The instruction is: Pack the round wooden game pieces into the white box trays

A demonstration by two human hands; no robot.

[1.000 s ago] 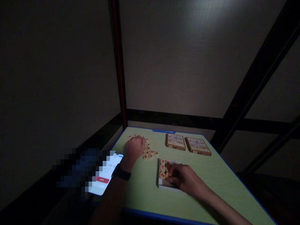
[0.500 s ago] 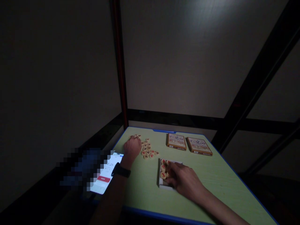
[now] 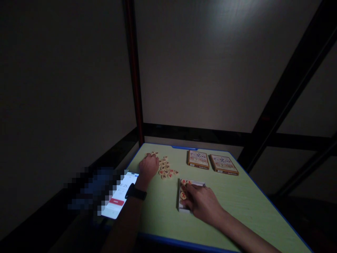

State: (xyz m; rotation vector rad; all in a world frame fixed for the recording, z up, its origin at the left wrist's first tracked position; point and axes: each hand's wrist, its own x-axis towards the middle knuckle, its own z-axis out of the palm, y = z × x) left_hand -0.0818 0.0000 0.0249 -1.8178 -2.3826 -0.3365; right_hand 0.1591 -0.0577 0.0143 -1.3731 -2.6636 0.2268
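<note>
My left hand, with a dark watch on its wrist, rests curled on the green table against a scatter of round wooden game pieces with red marks. Its fingers are bent over the pieces at the pile's left edge; what they hold is hidden. My right hand lies over a small white open box, its fingers pressed down on the pieces lined up inside it. Several pieces show along the box's left side.
Two flat orange printed boxes lie side by side at the table's far edge. A lit phone leans at the table's left side. Dark frame bars and a plain wall stand behind. The table has a blue rim.
My left hand has drawn back a little toward the left of the pile. My right hand has slid further over the white box and now covers more of its pieces.
</note>
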